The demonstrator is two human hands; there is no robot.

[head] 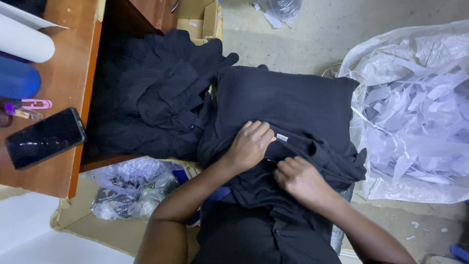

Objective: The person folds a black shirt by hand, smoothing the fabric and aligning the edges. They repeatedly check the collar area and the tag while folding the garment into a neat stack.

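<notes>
both hands rest on a black garment (293,102) spread over the person's lap. the left hand (250,145) lies curled, fingers pressing the collar beside a small white label (282,138); the right hand (301,180) is bunched, pinching a fold of cloth. the garment looks only partly folded, its long axis running away from the hands. more black clothes (156,93) are heaped left of the hands.
</notes>
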